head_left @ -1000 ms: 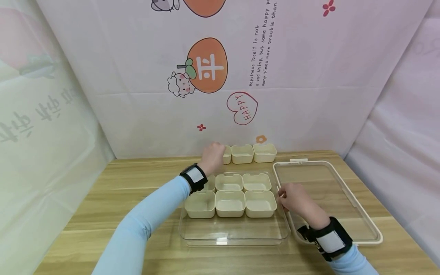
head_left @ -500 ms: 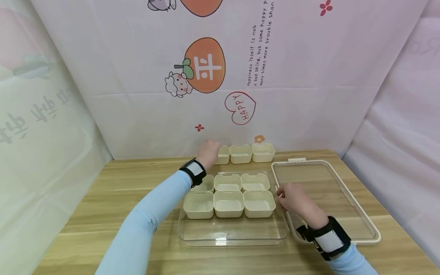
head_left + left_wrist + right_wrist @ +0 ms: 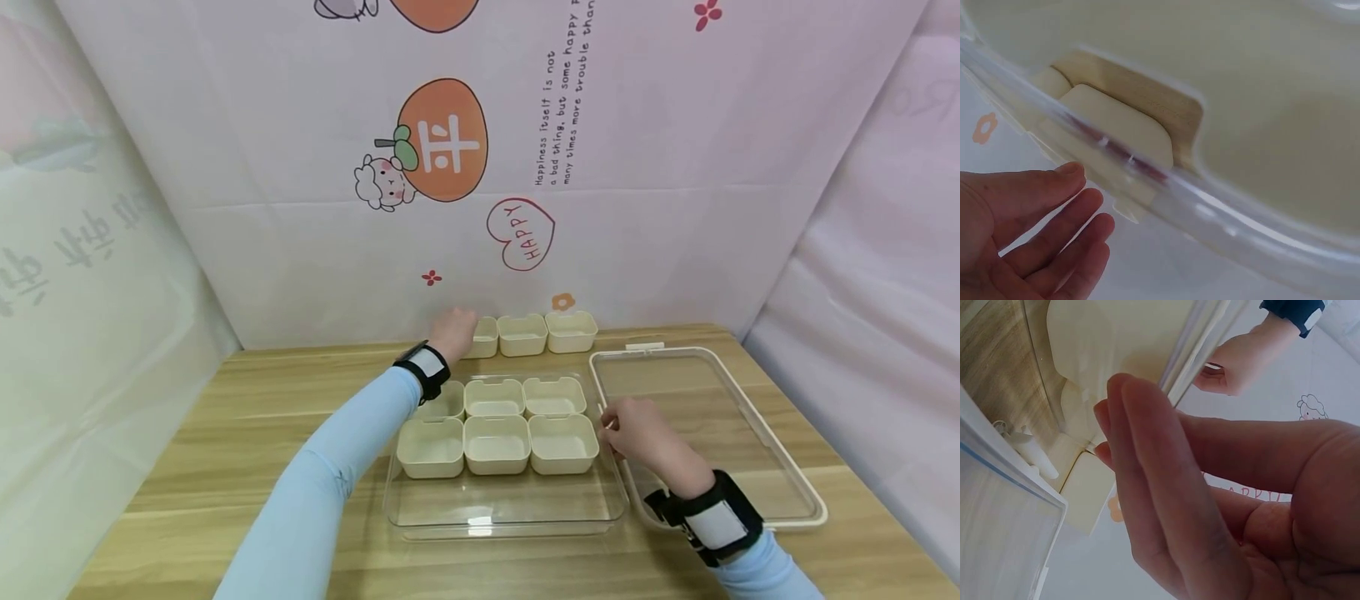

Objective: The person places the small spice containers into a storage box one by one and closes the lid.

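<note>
the left hand (image 3: pixel 453 333), thumb and fingers apart, is just beside the leftmost visible back-row bin (image 3: pixel 483 340), behind the clear tray (image 3: pixel 540 503). the right hand (image 3: pixel 637 432) is at the tray's right rim; whether it pinches, i cannot tell.

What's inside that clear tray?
Six cream cups in two rows. The wristband partly covers the back-left cup; the tray's floor beneath the cups is hidden.
</note>
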The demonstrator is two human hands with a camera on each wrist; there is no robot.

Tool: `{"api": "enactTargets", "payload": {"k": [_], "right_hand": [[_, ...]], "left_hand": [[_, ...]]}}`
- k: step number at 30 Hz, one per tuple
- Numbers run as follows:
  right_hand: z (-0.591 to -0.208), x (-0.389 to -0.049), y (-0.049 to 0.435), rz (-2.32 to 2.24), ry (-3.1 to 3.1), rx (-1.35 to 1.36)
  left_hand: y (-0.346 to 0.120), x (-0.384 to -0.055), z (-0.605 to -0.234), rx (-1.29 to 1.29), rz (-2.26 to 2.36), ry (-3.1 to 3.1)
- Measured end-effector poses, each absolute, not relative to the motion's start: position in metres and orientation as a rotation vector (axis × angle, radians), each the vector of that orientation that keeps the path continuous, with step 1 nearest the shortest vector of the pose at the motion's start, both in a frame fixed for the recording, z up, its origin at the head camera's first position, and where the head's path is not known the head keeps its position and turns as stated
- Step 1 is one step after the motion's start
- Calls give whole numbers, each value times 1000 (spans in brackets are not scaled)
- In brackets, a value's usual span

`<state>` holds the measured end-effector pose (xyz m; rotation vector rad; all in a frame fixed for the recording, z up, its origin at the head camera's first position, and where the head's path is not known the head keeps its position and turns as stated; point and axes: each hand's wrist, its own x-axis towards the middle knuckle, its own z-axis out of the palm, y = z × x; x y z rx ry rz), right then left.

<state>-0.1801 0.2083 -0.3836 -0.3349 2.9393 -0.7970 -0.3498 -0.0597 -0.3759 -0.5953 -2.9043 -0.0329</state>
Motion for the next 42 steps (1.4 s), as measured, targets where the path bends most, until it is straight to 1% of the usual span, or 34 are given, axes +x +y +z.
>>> {"api": "enactTargets", "payload": {"k": [11,18,28,37,42], "right_hand": [[-384,-181,208,-786,2942,-313],[-384,-182,208,-780,2947,-322],[-383,-181,207,-788,2929,-306],[-385,-181,208,-807,2911,-266],[-386,-180,208,-810,2914,-255]], "left_hand": [[-60,-361,-389,-610,14,-2885],[-62,-359,-392,-641,-76,-2895],[-60,-361,-395,-616,-66,-2921],[-58,-375,-405,-594,-107,-2954],[-59,-369,-404,-606,-113,-2922]]}}
